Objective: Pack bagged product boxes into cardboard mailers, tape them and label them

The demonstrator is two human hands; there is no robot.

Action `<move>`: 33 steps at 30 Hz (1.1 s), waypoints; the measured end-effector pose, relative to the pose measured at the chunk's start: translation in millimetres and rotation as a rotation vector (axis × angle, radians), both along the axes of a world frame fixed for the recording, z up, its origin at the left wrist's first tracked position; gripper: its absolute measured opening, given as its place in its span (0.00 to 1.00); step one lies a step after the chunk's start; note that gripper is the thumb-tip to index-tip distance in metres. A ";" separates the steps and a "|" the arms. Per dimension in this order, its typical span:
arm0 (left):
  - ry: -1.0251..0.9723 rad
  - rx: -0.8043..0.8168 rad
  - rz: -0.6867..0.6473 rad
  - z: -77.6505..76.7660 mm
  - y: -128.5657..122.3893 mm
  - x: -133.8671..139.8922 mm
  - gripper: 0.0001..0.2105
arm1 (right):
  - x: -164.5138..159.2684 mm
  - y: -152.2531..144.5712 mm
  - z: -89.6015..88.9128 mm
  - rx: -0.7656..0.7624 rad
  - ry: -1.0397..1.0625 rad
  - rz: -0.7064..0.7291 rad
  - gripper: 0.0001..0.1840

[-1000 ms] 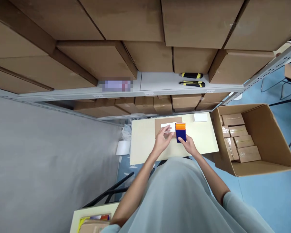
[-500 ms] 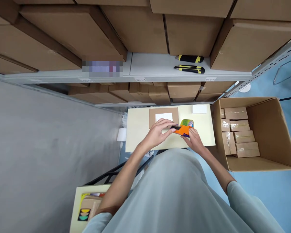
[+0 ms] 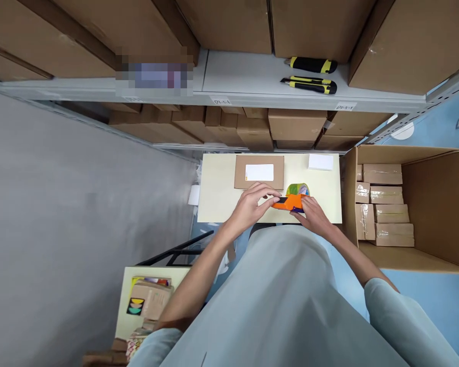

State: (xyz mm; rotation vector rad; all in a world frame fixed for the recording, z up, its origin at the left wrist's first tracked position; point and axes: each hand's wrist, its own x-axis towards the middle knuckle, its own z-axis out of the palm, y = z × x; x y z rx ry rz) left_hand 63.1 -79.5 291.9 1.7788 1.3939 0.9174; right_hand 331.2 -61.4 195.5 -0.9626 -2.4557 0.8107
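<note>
Centrally, orange tool (image 3: 294,203): over the pale table (image 3: 214,196), between both hands, long axis running roughly left to right across the frame.
Right hand (image 3: 316,217): clamped on the tool's right end, thumb below.
Left hand (image 3: 249,204): at the tool's left end, thumb and fingers bent toward it; whether they pinch it cannot be told.
Brown box (image 3: 240,171): flat, up and left of the tool, long side also left to right; the left hand is nearer, fingertips overlapping its lower edge in view.
</note>
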 end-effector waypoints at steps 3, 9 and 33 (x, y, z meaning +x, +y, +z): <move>-0.001 -0.031 0.030 -12.6 -10.5 4.3 0.10 | 2.5 -4.8 -4.7 -0.036 -0.027 0.035 0.18; -0.005 -0.072 0.075 -54.0 -31.7 16.8 0.11 | 16.1 -12.3 -22.3 -0.115 -0.106 0.082 0.19; -0.249 -0.327 0.442 -181.2 -68.5 11.5 0.15 | 107.3 21.0 -60.0 -0.217 -0.468 0.226 0.21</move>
